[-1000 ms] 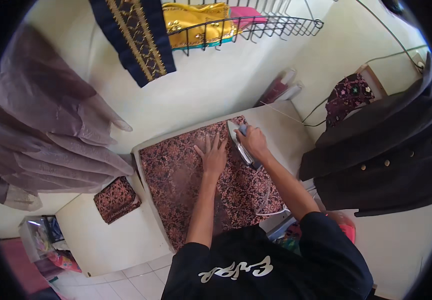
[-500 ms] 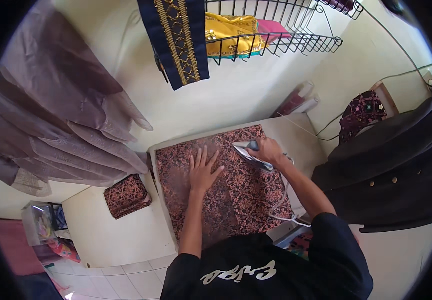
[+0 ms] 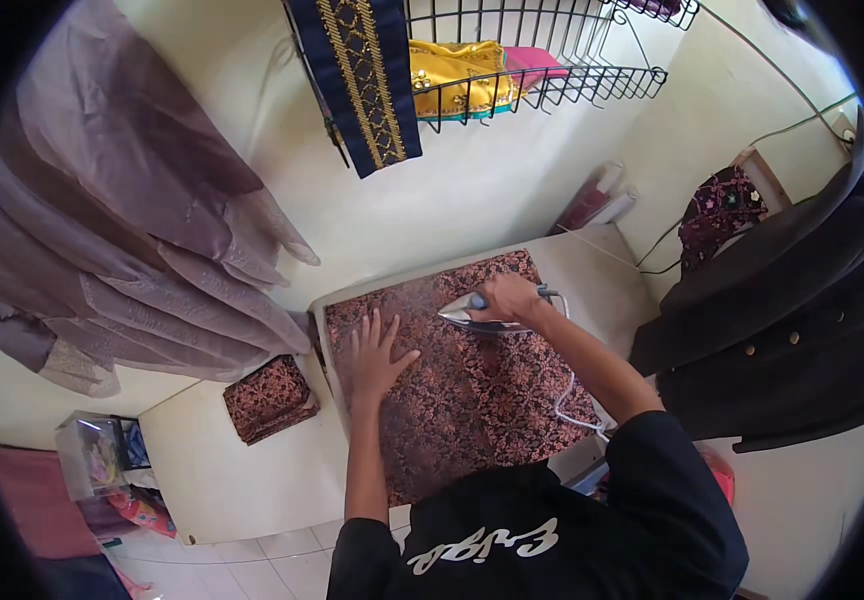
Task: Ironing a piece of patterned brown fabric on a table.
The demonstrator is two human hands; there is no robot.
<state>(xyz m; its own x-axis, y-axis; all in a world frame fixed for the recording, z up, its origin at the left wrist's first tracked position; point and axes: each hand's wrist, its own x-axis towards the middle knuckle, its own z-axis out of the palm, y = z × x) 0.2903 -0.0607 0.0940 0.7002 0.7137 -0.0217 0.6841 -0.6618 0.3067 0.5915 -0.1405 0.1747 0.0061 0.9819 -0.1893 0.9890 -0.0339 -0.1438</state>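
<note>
Iron (image 3: 480,323) on patterned cloth (image 3: 452,395), underside hidden

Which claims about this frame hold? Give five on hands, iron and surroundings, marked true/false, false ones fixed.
1. The right hand grips the iron. True.
2. The left hand lies spread on the patterned cloth. True.
3. The iron's tip points right. False: it points left.
4. A folded bundle lies left of the patterned cloth. True.
5. Nothing hangs at far left. False: mauve fabric hangs there.
</note>
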